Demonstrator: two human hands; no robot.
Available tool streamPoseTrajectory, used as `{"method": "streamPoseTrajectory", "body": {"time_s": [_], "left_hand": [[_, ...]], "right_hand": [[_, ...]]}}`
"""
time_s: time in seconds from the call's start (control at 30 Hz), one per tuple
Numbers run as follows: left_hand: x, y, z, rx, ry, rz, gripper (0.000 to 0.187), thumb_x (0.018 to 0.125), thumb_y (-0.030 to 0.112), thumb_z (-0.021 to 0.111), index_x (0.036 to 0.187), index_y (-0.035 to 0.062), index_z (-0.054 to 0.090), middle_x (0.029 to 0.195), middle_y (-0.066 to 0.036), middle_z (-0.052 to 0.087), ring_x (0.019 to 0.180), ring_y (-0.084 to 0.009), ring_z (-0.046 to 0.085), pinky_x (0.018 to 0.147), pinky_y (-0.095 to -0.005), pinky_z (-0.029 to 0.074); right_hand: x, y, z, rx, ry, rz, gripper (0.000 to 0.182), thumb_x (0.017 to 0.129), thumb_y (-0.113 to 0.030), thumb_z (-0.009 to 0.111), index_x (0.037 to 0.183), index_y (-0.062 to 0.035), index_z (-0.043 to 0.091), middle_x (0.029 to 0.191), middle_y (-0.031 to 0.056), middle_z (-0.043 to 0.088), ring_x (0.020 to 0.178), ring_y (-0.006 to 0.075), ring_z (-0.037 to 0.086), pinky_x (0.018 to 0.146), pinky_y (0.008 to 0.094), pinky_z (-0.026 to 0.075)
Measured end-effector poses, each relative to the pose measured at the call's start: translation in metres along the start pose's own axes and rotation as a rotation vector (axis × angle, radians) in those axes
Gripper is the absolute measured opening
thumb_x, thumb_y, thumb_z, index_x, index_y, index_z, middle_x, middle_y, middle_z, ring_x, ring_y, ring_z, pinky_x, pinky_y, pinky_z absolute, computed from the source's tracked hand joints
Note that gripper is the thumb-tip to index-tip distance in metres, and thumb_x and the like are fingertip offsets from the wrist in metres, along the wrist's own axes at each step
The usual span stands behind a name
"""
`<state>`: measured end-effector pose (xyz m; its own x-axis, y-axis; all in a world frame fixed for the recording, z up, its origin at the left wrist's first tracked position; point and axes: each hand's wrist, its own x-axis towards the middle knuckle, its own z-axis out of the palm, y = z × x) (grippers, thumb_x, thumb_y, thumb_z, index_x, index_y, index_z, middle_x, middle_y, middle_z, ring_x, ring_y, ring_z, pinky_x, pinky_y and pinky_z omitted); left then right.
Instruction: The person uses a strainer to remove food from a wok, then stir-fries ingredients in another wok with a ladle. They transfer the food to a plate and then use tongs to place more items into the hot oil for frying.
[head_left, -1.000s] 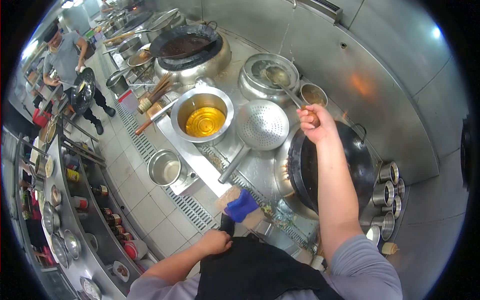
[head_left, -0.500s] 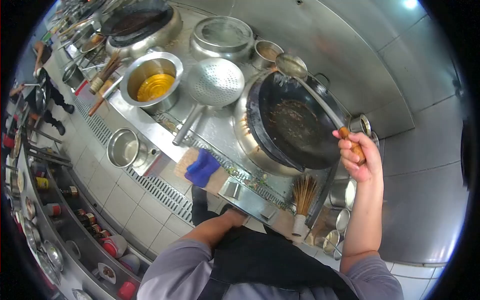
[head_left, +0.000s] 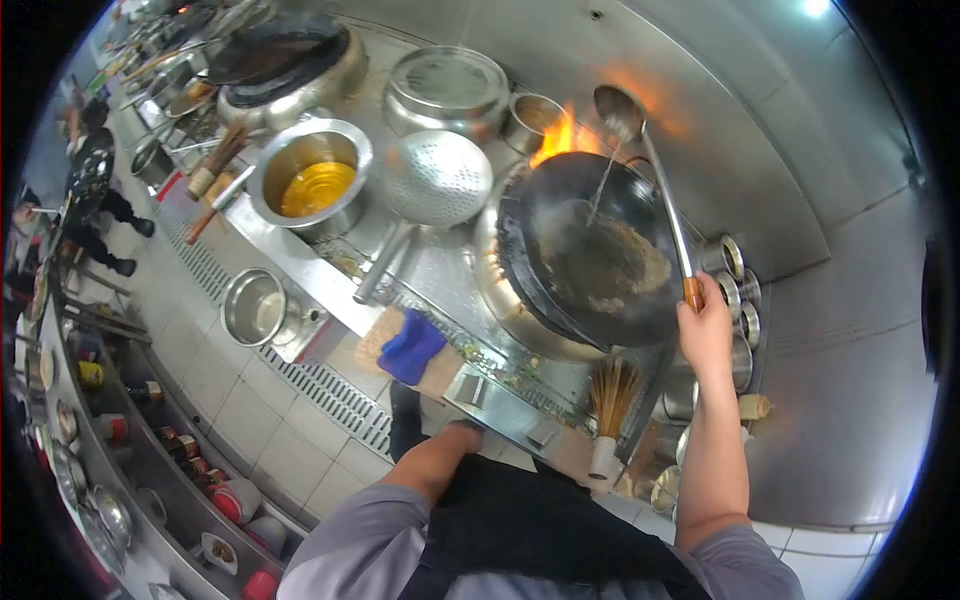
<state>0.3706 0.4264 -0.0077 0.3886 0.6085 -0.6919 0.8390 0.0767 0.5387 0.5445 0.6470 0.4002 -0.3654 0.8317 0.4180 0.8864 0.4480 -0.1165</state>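
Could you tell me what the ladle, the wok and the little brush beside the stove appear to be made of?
The ladle in the right hand looks like bare steel, shiny grey, with what seems a wooden grip. The wok appears dark, blackened metal, matte, probably seasoned iron or carbon steel. The brush seems to be split bamboo or straw: thin tan bristles fanning from a pale bound base.

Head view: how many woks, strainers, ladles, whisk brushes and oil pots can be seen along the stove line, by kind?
Black round woks: 2, near one under the pour, far one
Perforated steel skimmer strainer: 1
Long steel ladle with wooden grip, in right hand: 1
Bamboo whisk brushes: 2
Steel pot of yellow oil: 1
Total: 7
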Motion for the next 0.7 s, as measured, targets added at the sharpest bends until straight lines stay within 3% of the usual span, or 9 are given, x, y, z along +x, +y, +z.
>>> {"method": "streamPoseTrajectory", "body": {"time_s": [0.07, 0.1, 0.17, 0.27, 0.37, 0.47, 0.53, 0.6, 0.7], "left_hand": [[-0.03, -0.032, -0.009, -0.075, 0.019, -0.047, 0.052, 0.08, 0.025, 0.054, 0.129, 0.0071, 0.05, 0.127, -0.019, 0.054, 0.117, -0.031, 0.053, 0.096, -0.0406, 0.043], [-0.049, -0.051, -0.015, -0.145, 0.027, -0.065, 0.05, 0.08, 0.026, 0.054, 0.126, 0.0071, 0.053, 0.123, -0.019, 0.057, 0.114, -0.032, 0.055, 0.094, -0.0408, 0.043], [-0.098, -0.095, -0.014, -0.297, 0.232, -0.237, 0.048, 0.08, 0.027, 0.054, 0.123, 0.0062, 0.055, 0.119, -0.019, 0.059, 0.111, -0.0339, 0.056, 0.093, -0.0412, 0.044], [-0.18, -0.155, 0.002, -0.394, 0.347, -0.579, 0.044, 0.078, 0.024, 0.055, 0.118, 0.0052, 0.057, 0.117, -0.02, 0.059, 0.112, -0.0337, 0.055, 0.094, -0.0414, 0.044], [-0.241, -0.215, 0.052, -0.493, 0.397, -0.85, 0.042, 0.076, 0.022, 0.057, 0.114, 0.0031, 0.059, 0.118, -0.021, 0.059, 0.113, -0.0338, 0.055, 0.096, -0.0407, 0.044], [-0.306, -0.213, 0.069, -0.542, 0.326, -0.968, 0.04, 0.079, 0.023, 0.055, 0.112, 0.002, 0.06, 0.118, -0.022, 0.058, 0.113, -0.0353, 0.054, 0.096, -0.0407, 0.044], [-0.323, -0.21, 0.089, -0.564, 0.332, -0.996, 0.039, 0.079, 0.024, 0.055, 0.112, 0.0028, 0.06, 0.119, -0.022, 0.057, 0.112, -0.0353, 0.055, 0.096, -0.0409, 0.044], [-0.334, -0.205, 0.096, -0.69, 0.419, -1.008, 0.036, 0.079, 0.027, 0.057, 0.105, 0.0042, 0.063, 0.112, -0.021, 0.061, 0.108, -0.0351, 0.057, 0.093, -0.0411, 0.045], [-0.334, -0.178, 0.037, -0.677, 0.54, -0.896, 0.033, 0.08, 0.032, 0.057, 0.095, 0.0041, 0.066, 0.099, -0.021, 0.065, 0.098, -0.0354, 0.061, 0.087, -0.0421, 0.048]], "right_hand": [[0.031, -0.049, 0.012, 0.773, -0.193, 0.616, 0.047, 0.08, -0.003, 0.052, 0.126, -0.0011, 0.046, 0.07, 0.0048, 0.053, 0.045, 0.0122, 0.048, 0.039, 0.0278, 0.039], [0.046, -0.058, 0.024, 1.051, -0.362, 0.623, 0.043, 0.08, -0.003, 0.051, 0.123, -0.0025, 0.045, 0.067, 0.0027, 0.049, 0.039, 0.0089, 0.042, 0.032, 0.0239, 0.032], [0.077, -0.099, 0.038, 1.162, -0.383, 0.57, 0.025, 0.082, -0.003, 0.05, 0.107, -0.0006, 0.05, 0.064, 0.0014, 0.047, 0.04, 0.0092, 0.042, 0.033, 0.0246, 0.032], [0.149, -0.134, 0.079, 1.281, -0.429, 0.594, 0.013, 0.081, -0.006, 0.051, 0.093, -0.0005, 0.054, 0.058, 0.0007, 0.045, 0.039, 0.01, 0.042, 0.033, 0.0273, 0.032], [0.207, -0.166, 0.16, 1.071, -0.42, 0.541, 0.007, 0.078, -0.006, 0.053, 0.081, 0.0001, 0.055, 0.057, 0.0028, 0.048, 0.04, 0.0123, 0.044, 0.034, 0.0296, 0.032], [0.228, -0.206, 0.201, 0.864, -0.445, 0.534, 0.007, 0.075, -0.006, 0.054, 0.071, -0.001, 0.053, 0.058, 0.0056, 0.051, 0.042, 0.0139, 0.046, 0.036, 0.0295, 0.031], [0.243, -0.206, 0.213, 1.301, -0.657, 0.683, 0.005, 0.074, -0.004, 0.056, 0.073, -0.0008, 0.052, 0.057, 0.0036, 0.047, 0.044, 0.0122, 0.045, 0.037, 0.0269, 0.03], [0.257, -0.202, 0.208, 1.831, -0.763, 1.094, 0.012, 0.076, -0.004, 0.056, 0.083, 0.0032, 0.049, 0.06, 0.0025, 0.047, 0.044, 0.0094, 0.043, 0.036, 0.0234, 0.028], [0.247, -0.202, 0.18, 2.061, -0.769, 1.071, 0.016, 0.078, -0.006, 0.052, 0.088, 0.0055, 0.047, 0.063, 0.0008, 0.048, 0.045, 0.0075, 0.043, 0.037, 0.0215, 0.027]]}}
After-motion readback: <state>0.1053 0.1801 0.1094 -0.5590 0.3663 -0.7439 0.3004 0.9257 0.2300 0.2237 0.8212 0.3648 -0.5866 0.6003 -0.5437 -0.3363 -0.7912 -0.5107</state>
